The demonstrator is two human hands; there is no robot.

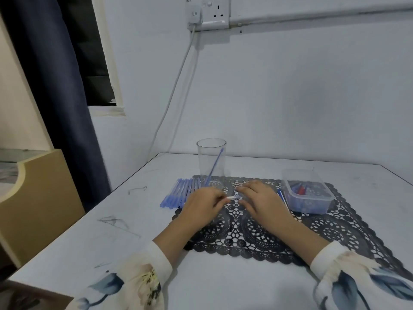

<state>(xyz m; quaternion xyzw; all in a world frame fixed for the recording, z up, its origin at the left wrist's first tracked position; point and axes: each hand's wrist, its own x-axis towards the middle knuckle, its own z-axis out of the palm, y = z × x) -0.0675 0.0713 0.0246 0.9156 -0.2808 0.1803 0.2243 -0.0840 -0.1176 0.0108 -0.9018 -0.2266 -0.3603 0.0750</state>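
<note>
Midway between tabletop's (234,285) side edges, left grip (201,205) pinched thin white plastic rod (232,198) toward right grip (262,203) (hold unclear), probably for fitting.

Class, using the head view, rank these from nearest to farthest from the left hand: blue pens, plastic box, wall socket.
1. Blue pens, just left of the left hand.
2. Plastic box, across on the right.
3. Wall socket, high on the wall.

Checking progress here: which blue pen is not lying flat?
The blue pen leaning inside the clear glass, top end toward its right rim. The other pens lie flat in a row left of the glass.
</note>
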